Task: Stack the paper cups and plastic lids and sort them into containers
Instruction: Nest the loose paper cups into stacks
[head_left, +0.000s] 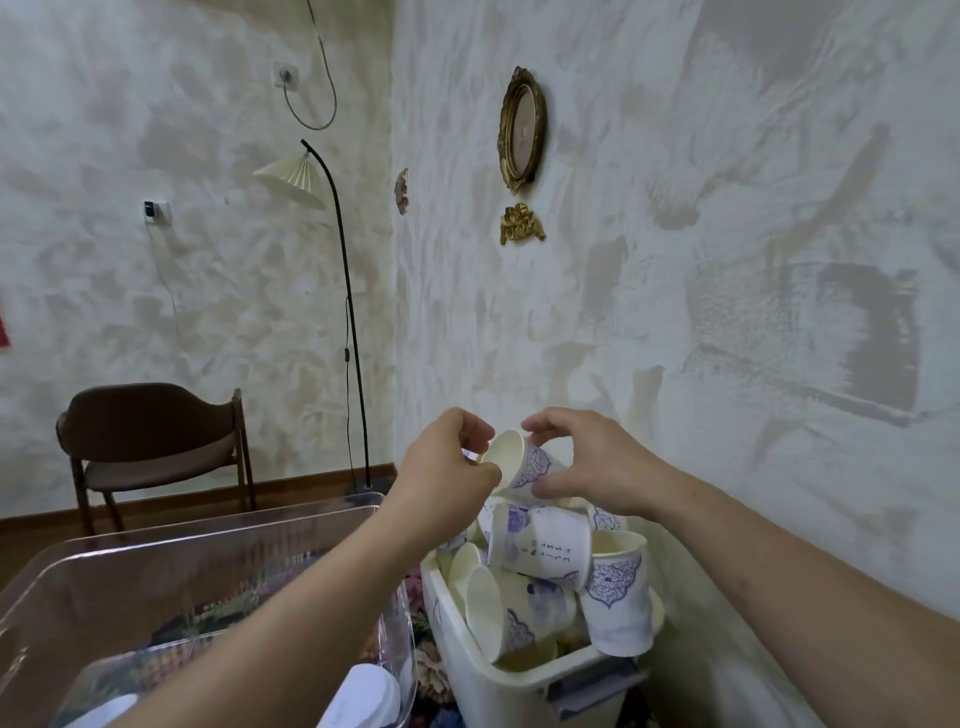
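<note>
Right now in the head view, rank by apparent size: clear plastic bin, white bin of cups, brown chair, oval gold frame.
1. clear plastic bin, though nearness to the camera inflates it
2. white bin of cups, partly cut off
3. brown chair, farther away
4. oval gold frame

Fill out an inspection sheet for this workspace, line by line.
Surface: floral cloth shows between the bins.
Job's things: held paper cup, tilted; loose paper cups heaped in white bin; plastic lids in clear bin.
Clutter: nothing seen.
Hands: left hand at the cup's rim; right hand grips its body.
Cables: lamp cord; wall cable from a socket.
Surroundings: floor lamp, chair, gold oval frame, textured wall.
</note>
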